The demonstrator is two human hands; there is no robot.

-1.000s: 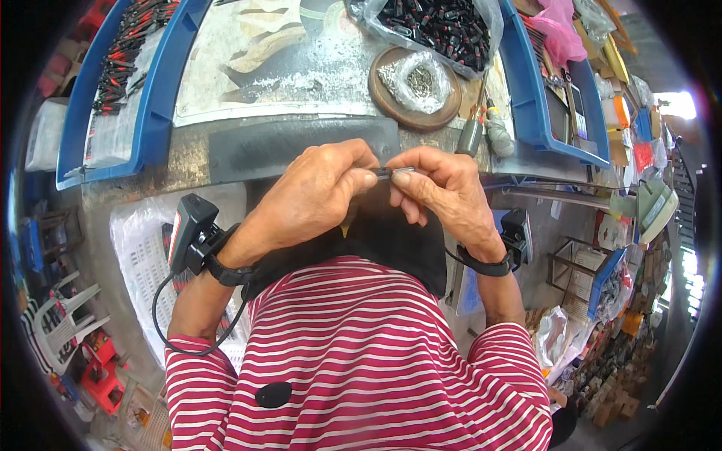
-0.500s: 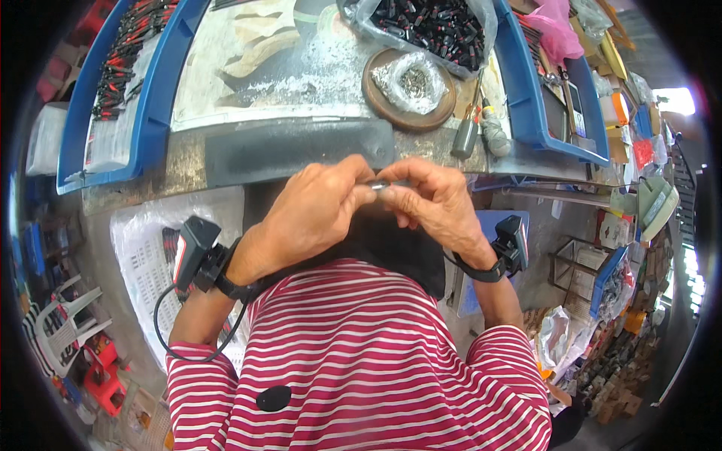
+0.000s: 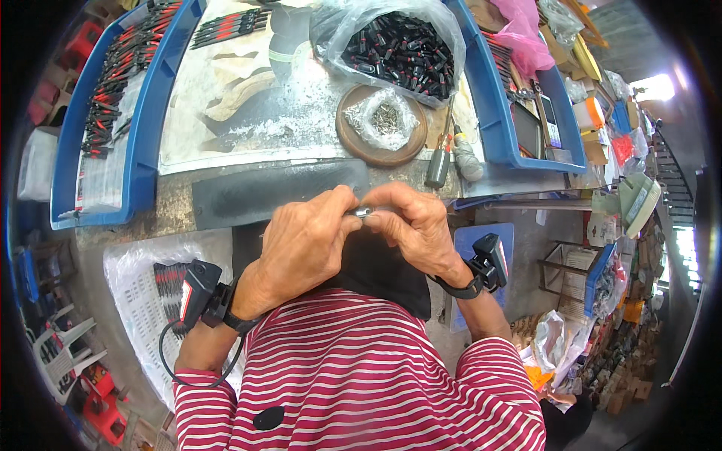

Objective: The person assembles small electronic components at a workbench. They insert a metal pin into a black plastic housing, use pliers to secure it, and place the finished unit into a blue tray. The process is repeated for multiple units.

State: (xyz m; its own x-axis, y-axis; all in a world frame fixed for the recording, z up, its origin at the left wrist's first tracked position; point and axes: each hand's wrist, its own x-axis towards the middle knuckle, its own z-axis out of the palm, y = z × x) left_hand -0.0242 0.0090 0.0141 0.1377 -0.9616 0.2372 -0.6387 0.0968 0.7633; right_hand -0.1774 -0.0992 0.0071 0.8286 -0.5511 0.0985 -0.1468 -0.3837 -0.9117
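In front of the bench edge, my left hand (image 3: 304,237) and my right hand (image 3: 415,229) meet fingertip to fingertip. Thumb and fingers of both are pinched on a small black part with a shiny metal face (image 3: 362,213). Most of this part is hidden by the fingertips. Just beyond them a dark rubbery pad (image 3: 274,193) lies along the bench edge. Past the pad, a round wooden dish (image 3: 347,139) bears a plastic bag of tiny metal pins (image 3: 385,119). An open clear bag of small black parts with red bits (image 3: 402,52) stands behind it.
A screwdriver (image 3: 438,161) and a tape-wrapped tool (image 3: 468,158) lie right of the dish. Blue trays flank the bench; the left tray (image 3: 143,143) holds red-and-black tools (image 3: 113,94). More such tools (image 3: 229,28) lie at the back. A white crate (image 3: 139,282) stands below left.
The view has tilted up, so the bench sits lower and more of its back shows. Both hands keep their pinch on the small part, whose shiny face now shows more.
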